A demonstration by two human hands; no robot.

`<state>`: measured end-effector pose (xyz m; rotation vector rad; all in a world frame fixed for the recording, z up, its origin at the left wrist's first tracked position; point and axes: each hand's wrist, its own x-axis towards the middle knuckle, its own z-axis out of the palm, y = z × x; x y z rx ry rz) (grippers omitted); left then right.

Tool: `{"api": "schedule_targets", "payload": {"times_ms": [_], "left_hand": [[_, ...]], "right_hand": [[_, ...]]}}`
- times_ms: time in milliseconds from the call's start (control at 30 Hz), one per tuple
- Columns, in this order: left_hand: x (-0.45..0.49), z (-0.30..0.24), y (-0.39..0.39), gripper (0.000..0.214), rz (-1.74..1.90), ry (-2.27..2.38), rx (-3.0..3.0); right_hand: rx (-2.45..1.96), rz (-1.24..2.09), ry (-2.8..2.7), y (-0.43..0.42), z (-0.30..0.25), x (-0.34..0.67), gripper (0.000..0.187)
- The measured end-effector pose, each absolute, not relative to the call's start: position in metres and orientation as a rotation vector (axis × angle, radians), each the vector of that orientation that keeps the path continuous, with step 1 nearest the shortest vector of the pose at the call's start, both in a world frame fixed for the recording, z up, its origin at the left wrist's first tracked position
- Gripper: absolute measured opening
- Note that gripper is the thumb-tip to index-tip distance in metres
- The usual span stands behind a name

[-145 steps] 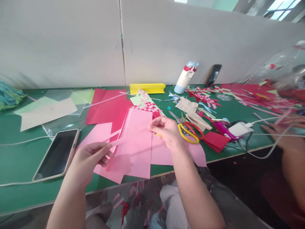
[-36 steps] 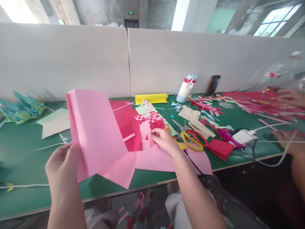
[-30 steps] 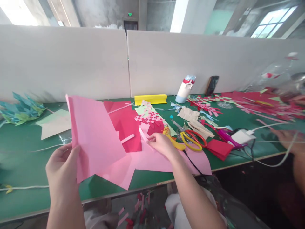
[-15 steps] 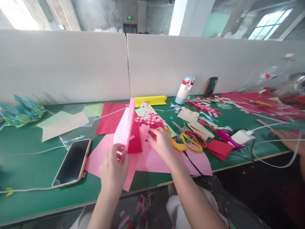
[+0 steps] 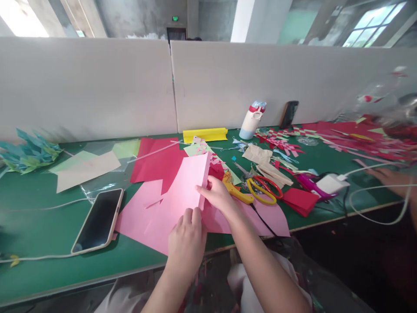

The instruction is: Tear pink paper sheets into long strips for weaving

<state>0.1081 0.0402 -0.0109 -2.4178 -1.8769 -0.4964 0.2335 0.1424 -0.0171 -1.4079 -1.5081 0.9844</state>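
Note:
A folded sheet of pink paper point(image 5: 190, 178) stands tilted above the table, its folded edge on the right. My left hand point(image 5: 187, 237) is closed on its lower end. At its right edge my right hand point(image 5: 215, 193) pinches the paper between thumb and fingers. Beneath lies a larger pink sheet point(image 5: 140, 219), with a red sheet point(image 5: 150, 167) behind it. A yellow glue gun point(image 5: 239, 193) lies just right of my right hand, its cord running to the table edge. Red and pink paper scraps are partly hidden behind the folded sheet.
Yellow-handled scissors point(image 5: 260, 193) and a red folded paper point(image 5: 300, 201) lie to the right. A phone point(image 5: 99, 221) rests at the left. A white bottle point(image 5: 252, 121) stands near the partition point(image 5: 224, 87). Another person's hand point(image 5: 387, 178) shows at far right.
My left hand has moved right, turning the pink folded paper so its broad face shows. My right hand, earlier at the small pink piece, now grips the paper's edge.

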Motion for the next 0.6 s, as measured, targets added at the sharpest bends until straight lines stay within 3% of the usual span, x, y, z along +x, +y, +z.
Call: {"api": "schedule_targets", "payload": {"times_ms": [200,467,600], "left_hand": [[0.1,-0.003,0.049,0.02,-0.817,-2.088,-2.588],[0.062,0.004,0.068,0.017,-0.992,-2.338,-2.391],[0.044,0.006,0.078,0.02,-1.338,-2.324,-2.261]], "right_hand": [[-1.377,1.078,-1.476,0.145,-0.015,0.236,0.022],[-1.361,1.185,-1.597,0.138,-0.007,0.239,0.018],[-1.269,1.327,-1.709,0.131,-0.004,0.234,0.015]]}}
